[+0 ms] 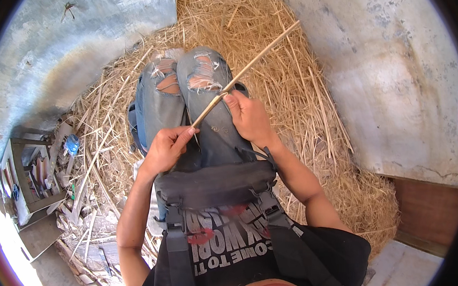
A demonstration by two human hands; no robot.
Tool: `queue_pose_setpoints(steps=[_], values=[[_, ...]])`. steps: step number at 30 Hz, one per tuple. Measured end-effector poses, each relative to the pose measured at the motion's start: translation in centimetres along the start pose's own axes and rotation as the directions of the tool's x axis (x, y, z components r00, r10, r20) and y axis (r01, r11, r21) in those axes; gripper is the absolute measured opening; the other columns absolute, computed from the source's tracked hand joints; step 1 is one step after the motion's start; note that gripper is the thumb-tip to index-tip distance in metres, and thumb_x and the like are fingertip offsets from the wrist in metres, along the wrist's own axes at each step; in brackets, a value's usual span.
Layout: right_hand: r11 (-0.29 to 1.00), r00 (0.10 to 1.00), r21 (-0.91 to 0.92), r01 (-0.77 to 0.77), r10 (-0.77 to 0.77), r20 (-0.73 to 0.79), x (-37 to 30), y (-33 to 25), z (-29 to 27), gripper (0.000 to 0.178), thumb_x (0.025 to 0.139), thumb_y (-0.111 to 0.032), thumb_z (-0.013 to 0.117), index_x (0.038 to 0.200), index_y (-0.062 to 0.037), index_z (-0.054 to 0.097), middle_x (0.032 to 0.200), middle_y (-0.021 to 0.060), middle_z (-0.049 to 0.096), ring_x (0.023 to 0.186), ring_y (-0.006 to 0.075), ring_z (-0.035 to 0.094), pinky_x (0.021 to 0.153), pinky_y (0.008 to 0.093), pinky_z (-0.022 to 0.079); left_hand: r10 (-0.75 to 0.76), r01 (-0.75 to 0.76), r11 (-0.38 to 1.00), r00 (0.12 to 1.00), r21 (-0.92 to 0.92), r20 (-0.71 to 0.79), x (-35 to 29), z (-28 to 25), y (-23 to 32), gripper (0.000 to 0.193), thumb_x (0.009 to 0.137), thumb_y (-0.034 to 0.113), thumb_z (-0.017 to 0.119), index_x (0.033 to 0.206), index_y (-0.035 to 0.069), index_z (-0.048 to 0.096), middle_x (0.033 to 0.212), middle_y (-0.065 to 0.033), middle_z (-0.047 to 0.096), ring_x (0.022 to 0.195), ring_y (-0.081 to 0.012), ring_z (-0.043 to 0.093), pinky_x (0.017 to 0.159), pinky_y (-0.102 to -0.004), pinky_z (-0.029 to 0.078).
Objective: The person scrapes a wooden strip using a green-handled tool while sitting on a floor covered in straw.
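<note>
A long, thin pale stick (265, 50), like a split cane or bamboo strip, slants across my knees, its far end up and to the right. My left hand (167, 149) pinches its near end between thumb and fingers. Further up, my right hand (249, 118) is closed at the stick's middle, the thumb along its side. By that thumb the stick looks uneven, with a small raised sliver. Whether the right fingers also hold a tool is hidden. Beneath the stick lie my legs in torn grey jeans (206, 113).
Loose straw (247, 16) and split strips cover the floor around my legs. A wooden box (32, 176) with papers or slats stands at the left, near a crumpled blue plastic piece (72, 144). Weathered pale sheets (387, 75) rise on both sides. A black strapped pouch (216, 185) crosses my waist.
</note>
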State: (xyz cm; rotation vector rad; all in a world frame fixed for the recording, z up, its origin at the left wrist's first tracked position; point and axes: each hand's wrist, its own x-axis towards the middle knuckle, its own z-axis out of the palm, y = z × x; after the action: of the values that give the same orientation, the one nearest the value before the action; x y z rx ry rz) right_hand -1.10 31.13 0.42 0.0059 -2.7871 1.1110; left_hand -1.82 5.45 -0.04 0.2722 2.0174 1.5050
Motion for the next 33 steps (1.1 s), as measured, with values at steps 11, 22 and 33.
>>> queue_pose_setpoints(steps=[11, 22, 33], values=[[0.977, 0.953, 0.211, -0.044, -0.023, 0.304, 0.3, 0.8, -2.5, 0.044, 0.110, -0.038, 0.051, 0.110, -0.0008, 0.074, 0.066, 0.0189, 0.058, 0.064, 0.0313, 0.058, 0.061, 0.0421, 0.044, 0.012, -0.012, 1.000, 1.000, -0.007, -0.002, 0.3, 0.1, 0.5, 0.038, 0.108, 0.032, 0.060, 0.116, -0.002, 0.076, 0.059, 0.0054, 0.044, 0.054, -0.0037, 0.040, 0.048, -0.0272, 0.032], [0.998, 0.967, -0.018, -0.057, 0.050, -0.251, 1.7, 2.7, -3.3, 0.047, 0.110, -0.040, 0.050, 0.092, -0.0016, 0.069, 0.064, 0.0220, 0.059, 0.057, 0.0395, 0.061, 0.054, 0.0471, 0.043, 0.239, -0.196, 0.955, 0.953, 0.222, -0.189, -0.4, 1.6, -0.3, 0.034, 0.102, 0.025, 0.070, 0.120, -0.004, 0.072, 0.064, -0.0198, 0.055, 0.057, -0.0121, 0.048, 0.056, -0.0347, 0.047], [1.000, 0.990, -0.025, -0.004, 0.007, 0.141, -1.0, 0.2, -0.9, 0.047, 0.107, -0.044, 0.054, 0.088, -0.0041, 0.068, 0.068, 0.0228, 0.064, 0.066, 0.0445, 0.065, 0.056, 0.0495, 0.048, 0.136, -0.101, 0.977, 0.973, 0.187, -0.187, 0.1, 1.9, 1.1, 0.032, 0.103, 0.022, 0.069, 0.122, -0.003, 0.072, 0.066, -0.0080, 0.053, 0.072, -0.0052, 0.048, 0.062, -0.0295, 0.047]])
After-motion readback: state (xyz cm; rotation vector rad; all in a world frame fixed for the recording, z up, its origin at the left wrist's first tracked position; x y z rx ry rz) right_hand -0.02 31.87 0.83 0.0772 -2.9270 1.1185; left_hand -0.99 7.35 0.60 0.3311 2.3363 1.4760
